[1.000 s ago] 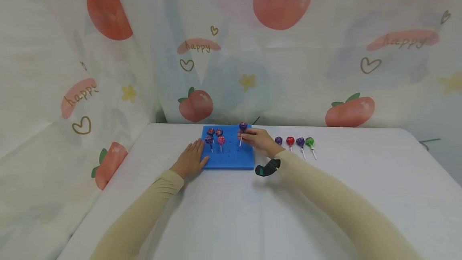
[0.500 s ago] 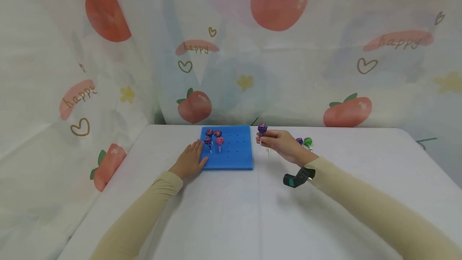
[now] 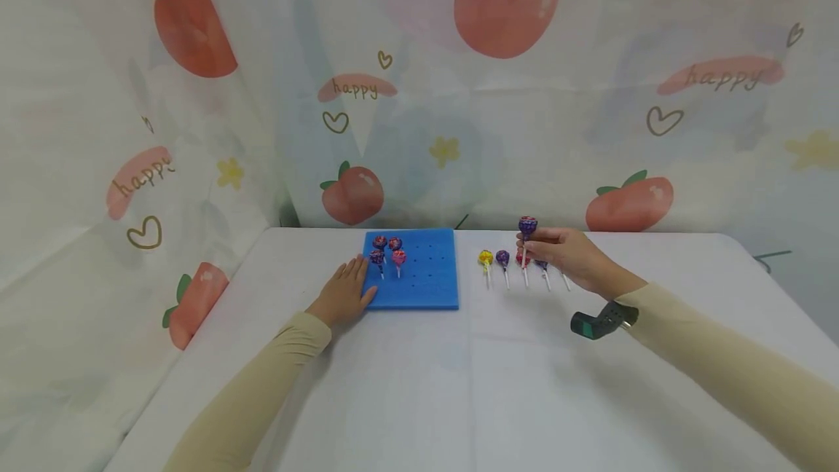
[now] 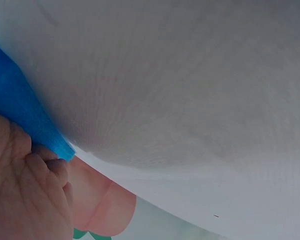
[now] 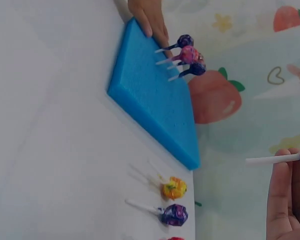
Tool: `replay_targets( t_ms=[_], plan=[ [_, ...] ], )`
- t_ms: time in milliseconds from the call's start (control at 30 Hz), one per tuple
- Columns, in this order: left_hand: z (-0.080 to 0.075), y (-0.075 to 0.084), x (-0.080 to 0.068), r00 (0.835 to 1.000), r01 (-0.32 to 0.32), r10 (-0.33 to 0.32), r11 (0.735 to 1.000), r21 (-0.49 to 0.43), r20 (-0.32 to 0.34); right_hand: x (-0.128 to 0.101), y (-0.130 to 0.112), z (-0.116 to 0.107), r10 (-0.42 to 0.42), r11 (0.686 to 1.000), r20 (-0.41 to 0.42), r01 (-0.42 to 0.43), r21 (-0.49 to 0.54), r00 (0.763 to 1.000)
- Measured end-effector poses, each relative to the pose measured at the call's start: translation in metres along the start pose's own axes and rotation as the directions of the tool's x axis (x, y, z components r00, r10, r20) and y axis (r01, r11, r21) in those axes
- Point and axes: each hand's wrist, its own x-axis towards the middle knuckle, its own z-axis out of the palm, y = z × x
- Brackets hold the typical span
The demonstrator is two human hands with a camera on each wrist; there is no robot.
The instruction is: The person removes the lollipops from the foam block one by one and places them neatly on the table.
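My left hand (image 3: 339,290) lies flat with straight fingers along the left edge of a blue foam board (image 3: 435,294) dotted with small holes. Several lollipops stand upright in the board's left part, among them a pink lollipop (image 3: 399,257). Right of the board, my right hand (image 3: 580,257) pinches a purple lollipop (image 3: 527,224), head up, over a row of other lollipops. In the right wrist view the held lollipop's white stick (image 5: 270,160) pokes out from the fingertips, while its head is out of frame.
The row on the white table (image 3: 419,392) includes a yellow lollipop (image 3: 485,257), a purple-wrapped lollipop (image 3: 502,258) and a red one; my right hand partly covers its right end. A fruit-print curtain (image 3: 544,130) hangs behind the table.
My right hand has carried the purple lollipop rightward, from over the board to over the row, uncovering the yellow lollipop. My left hand has stayed at the board's edge.
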Motion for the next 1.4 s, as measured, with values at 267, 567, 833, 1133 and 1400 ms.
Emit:
replay_targets(
  t_ms=[267, 567, 833, 1133, 1400],
  plan=[
    [0.003, -0.001, 0.000, 1.000, -0.001, 0.001, 1.000, 0.013, -0.001, -0.012, 0.011, -0.030, -0.036, 0.997, -0.045, 0.033, -0.063, 0.998],
    [0.005, -0.002, 0.002, 1.000, -0.004, 0.004, 1.000, -0.002, -0.004, -0.017, 0.029, -0.055, -0.017, 0.987, -0.071, 0.006, -0.160, 0.997],
    [0.007, -0.003, 0.003, 1.000, -0.004, 0.004, 1.000, -0.002, -0.004, -0.011, 0.047, -0.070, 0.056, 0.990, -0.102, -0.068, -0.124, 0.993],
    [0.003, -0.001, 0.001, 1.000, -0.002, 0.002, 1.000, -0.011, -0.016, -0.003, 0.069, -0.081, 0.116, 0.988, -0.119, -0.127, -0.088, 0.986],
    [0.002, -0.001, 0.001, 1.000, 0.005, -0.005, 1.000, -0.011, -0.007, 0.001, 0.080, -0.085, 0.235, 0.955, -0.143, -0.256, -0.148, 0.961]
  ],
)
